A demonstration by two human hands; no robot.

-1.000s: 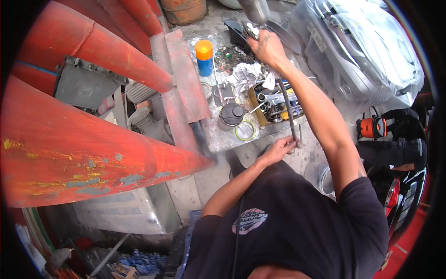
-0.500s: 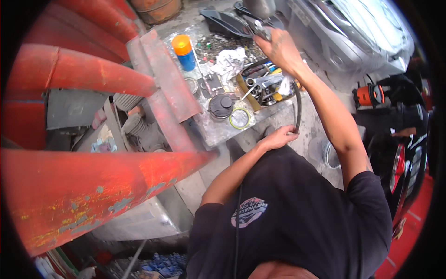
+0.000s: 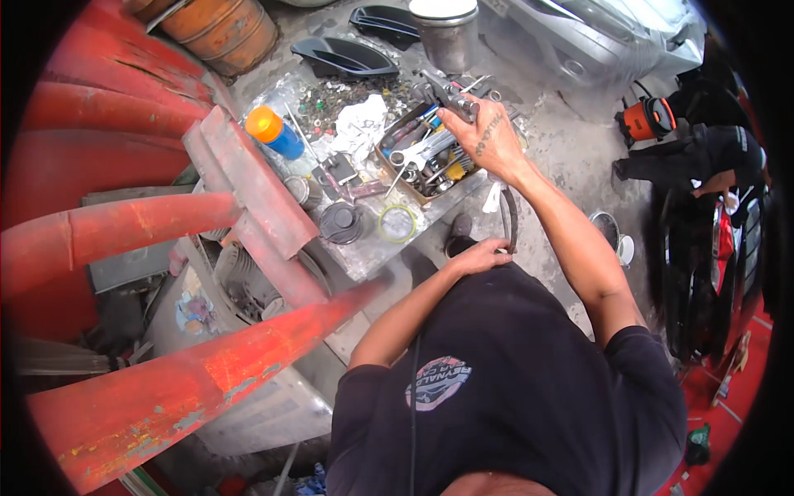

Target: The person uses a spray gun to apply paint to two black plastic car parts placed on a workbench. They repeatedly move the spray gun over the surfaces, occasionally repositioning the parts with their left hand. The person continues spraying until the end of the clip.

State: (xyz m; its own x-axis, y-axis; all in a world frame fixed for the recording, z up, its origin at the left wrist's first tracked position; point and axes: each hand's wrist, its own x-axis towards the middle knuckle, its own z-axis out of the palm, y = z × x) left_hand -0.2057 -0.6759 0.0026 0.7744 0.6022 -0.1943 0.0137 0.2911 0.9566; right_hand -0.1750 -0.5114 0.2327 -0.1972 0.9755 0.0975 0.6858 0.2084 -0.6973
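Observation:
My right hand (image 3: 494, 142) is closed around a metal spray gun (image 3: 452, 97), held above the far right part of a box of tools (image 3: 422, 197). A dark hose (image 3: 510, 217) hangs below that hand and runs to my left hand (image 3: 482, 257), which pinches it close to my body. Wrenches (image 3: 430, 149) and other hand tools fill the box. Just left of it on the worktable (image 3: 361, 258) are a black round cap (image 3: 341, 223), a yellow-green ring (image 3: 398, 223) and crumpled white paper (image 3: 361, 124).
Red metal beams (image 3: 207, 376) cross the left side. A blue can with an orange cap (image 3: 275, 132) stands on the table. Beyond lie black plastic panels (image 3: 343, 58), a metal pail (image 3: 448, 37) and a plastic-covered car part (image 3: 579, 45). Another person (image 3: 719, 157) is at far right.
My right hand with the spray gun has come nearer, from beside the black panels to above the tool box. My left hand stays on the hose. The whole view has shifted.

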